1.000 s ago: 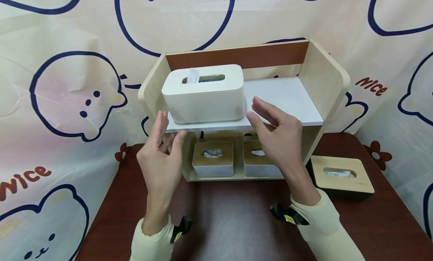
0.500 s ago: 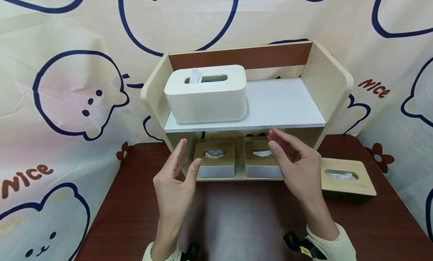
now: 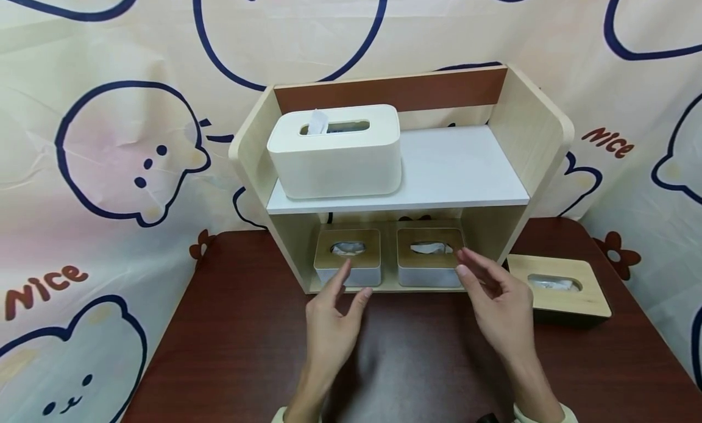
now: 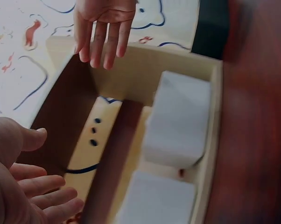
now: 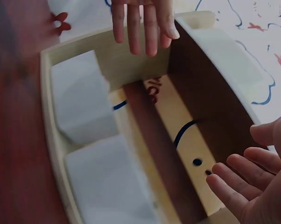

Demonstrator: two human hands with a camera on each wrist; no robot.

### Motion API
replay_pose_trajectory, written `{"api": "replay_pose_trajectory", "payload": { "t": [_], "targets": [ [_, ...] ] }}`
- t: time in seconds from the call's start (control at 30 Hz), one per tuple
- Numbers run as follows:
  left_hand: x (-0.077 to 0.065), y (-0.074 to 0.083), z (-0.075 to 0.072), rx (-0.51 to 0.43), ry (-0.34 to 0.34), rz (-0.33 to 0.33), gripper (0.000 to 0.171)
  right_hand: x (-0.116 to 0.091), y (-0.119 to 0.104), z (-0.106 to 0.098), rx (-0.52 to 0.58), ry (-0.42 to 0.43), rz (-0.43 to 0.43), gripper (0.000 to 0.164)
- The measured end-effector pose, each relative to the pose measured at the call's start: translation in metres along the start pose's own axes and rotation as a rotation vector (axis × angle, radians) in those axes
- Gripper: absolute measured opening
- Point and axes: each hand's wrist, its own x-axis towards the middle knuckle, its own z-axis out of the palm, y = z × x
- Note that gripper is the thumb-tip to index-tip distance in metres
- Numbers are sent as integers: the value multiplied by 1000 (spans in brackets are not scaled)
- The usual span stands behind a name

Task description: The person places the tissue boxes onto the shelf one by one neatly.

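Farther from white tissue box (image 3: 336, 170) — both hands (image 3: 331, 328) (image 3: 506, 310)

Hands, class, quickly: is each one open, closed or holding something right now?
Left hand: open, holding nothing.
Right hand: open, holding nothing.

Head view: worn on your head, set back and above, facing forward and down across the glossy dark red-brown table (image 3: 428, 350) to the two-tier pale wooden shelf (image 3: 534, 124). Left wrist view: close in, turned sideways, facing the lower tier and across towards your bare right hand (image 3: 504, 307). Right wrist view: equally close, roughly mirrored, towards your bare left hand (image 3: 331, 328). Shared by both wrist views: two grey-white rectangular boxes (image 4: 178, 121).
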Motion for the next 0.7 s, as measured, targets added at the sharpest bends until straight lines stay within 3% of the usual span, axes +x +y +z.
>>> {"api": "replay_pose_trajectory", "payload": {
  "t": [0.17, 0.43, 0.7],
  "targets": [
    [-8, -2, 18, -18, -68, -9, 58, -7, 17, -9, -43, 26, 76, 32],
    [-18, 0, 42, -32, -146, -14, 59, -15, 40, -20, -111, 49, 92, 30],
    [-24, 2, 61, -84, -210, -23, 59, -26, 56, -32, -159, 83, 174, 33]
  ]
}}
